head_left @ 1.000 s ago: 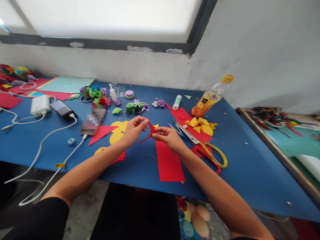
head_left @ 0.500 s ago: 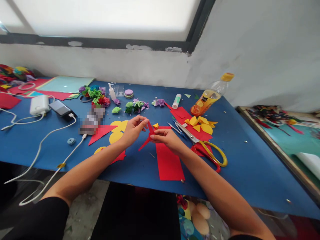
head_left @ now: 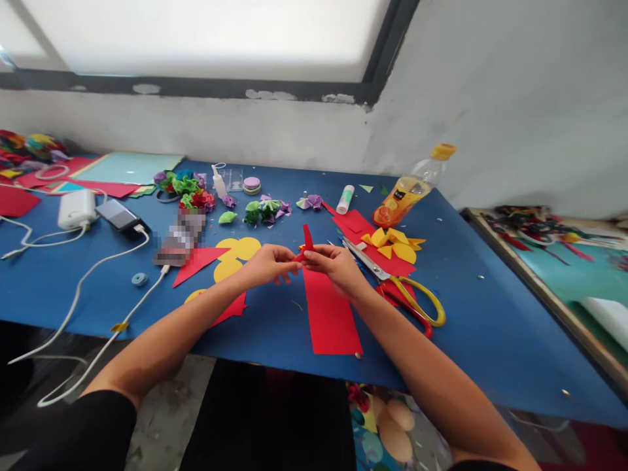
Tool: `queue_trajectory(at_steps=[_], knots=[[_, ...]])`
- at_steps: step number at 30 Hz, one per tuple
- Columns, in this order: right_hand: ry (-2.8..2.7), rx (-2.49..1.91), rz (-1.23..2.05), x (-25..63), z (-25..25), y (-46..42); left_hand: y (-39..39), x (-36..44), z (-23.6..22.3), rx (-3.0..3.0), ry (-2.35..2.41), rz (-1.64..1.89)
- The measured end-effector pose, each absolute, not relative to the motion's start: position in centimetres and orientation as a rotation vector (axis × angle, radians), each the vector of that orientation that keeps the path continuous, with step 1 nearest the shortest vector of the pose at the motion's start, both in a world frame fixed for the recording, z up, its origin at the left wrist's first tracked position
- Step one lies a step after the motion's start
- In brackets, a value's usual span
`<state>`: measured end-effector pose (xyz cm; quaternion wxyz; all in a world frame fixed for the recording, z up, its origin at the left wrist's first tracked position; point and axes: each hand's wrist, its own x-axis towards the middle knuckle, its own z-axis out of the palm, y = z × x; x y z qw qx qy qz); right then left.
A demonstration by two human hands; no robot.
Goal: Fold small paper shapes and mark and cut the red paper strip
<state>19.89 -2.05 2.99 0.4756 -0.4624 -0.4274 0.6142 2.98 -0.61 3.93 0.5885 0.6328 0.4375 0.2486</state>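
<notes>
Both my hands meet over the middle of the blue table (head_left: 490, 327). My left hand (head_left: 269, 263) and my right hand (head_left: 332, 265) pinch a small folded strip of red paper (head_left: 307, 241) between their fingertips; one end of it sticks up above my fingers. Right below my hands a red paper rectangle (head_left: 330, 313) lies flat on the table. Yellow-handled scissors (head_left: 402, 288) rest just right of my right hand, on red paper scraps.
Yellow paper shapes (head_left: 238, 252), a red triangle (head_left: 193, 261), small paper flowers (head_left: 267, 210), a glue stick (head_left: 346, 199) and a tipped juice bottle (head_left: 409, 190) lie behind my hands. A phone (head_left: 118, 213), a white charger (head_left: 76, 208) and cables (head_left: 98, 275) occupy the left. A framed board (head_left: 554, 261) stands at right.
My left hand came down from a raised grip to meet my right hand. The red strip turned from slanting down-left to pointing up above my fingers.
</notes>
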Motion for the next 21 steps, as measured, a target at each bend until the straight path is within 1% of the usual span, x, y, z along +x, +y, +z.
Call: queue_trajectory(at_steps=[10, 21], knots=[[-1.097, -1.198, 1.472, 20.4, 3.3, -2.0, -0.5, 2.7, 4.4, 1.371, 1.032, 0.568], [-1.088, -1.207, 1.451, 20.7, 3.3, -1.6, 0.0, 1.9, 4.1, 1.426, 1.010, 0.535]])
